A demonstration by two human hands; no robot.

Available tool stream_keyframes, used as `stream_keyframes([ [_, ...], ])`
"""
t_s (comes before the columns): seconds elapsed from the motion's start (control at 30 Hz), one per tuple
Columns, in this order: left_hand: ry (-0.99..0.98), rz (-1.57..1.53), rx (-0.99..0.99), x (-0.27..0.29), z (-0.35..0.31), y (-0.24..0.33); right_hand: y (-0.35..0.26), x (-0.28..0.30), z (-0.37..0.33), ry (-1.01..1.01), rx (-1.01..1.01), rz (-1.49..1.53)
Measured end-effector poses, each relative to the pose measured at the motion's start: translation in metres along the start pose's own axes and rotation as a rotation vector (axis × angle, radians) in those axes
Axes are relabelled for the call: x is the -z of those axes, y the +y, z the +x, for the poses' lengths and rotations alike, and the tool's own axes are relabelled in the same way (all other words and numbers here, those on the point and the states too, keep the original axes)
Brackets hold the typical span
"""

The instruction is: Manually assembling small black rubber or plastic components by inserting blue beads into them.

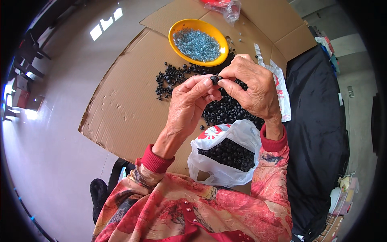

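Note:
Between the thumb and fingers of my left hand (186, 103) is a round black bead (214, 80). My right hand (254, 86) pinches a small black piece (220, 78) right against that bead; its exact kind is too small to tell. Both hands are raised over a spread of loose black beads (225, 113) on the cardboard. Just beyond them stands a yellow oval bowl (224, 45) with pale blue, glassy bits (196, 43) in it. Nearer to me, a white plastic bag (201, 163) lies open, with more black beads (231, 155) inside.
A large cardboard sheet (121, 109) forms the work surface, with a raised flap at the far right. A red item in clear plastic (229, 10) lies at the back. Another white bag (284, 97) rests by the right edge, next to black cloth (314, 133).

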State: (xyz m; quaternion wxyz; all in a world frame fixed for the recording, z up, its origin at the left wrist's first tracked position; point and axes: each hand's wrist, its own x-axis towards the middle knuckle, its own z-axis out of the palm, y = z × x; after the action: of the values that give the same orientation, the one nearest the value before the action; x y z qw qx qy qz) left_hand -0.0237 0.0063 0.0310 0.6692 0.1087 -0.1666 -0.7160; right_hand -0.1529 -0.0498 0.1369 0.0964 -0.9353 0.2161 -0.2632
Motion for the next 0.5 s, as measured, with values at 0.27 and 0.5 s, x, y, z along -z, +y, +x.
stream_keyframes([
  [0.27, 0.026, 0.015, -0.046, 0.0016, -0.001, 0.0012, -0.0018, -0.0024, 0.004, 0.008, 0.04, -0.004],
  [0.5, 0.018, -0.146, 0.035, 0.0006, -0.0007, 0.0025, 0.0056, -0.0079, 0.0034, 0.027, -0.083, 0.136],
])
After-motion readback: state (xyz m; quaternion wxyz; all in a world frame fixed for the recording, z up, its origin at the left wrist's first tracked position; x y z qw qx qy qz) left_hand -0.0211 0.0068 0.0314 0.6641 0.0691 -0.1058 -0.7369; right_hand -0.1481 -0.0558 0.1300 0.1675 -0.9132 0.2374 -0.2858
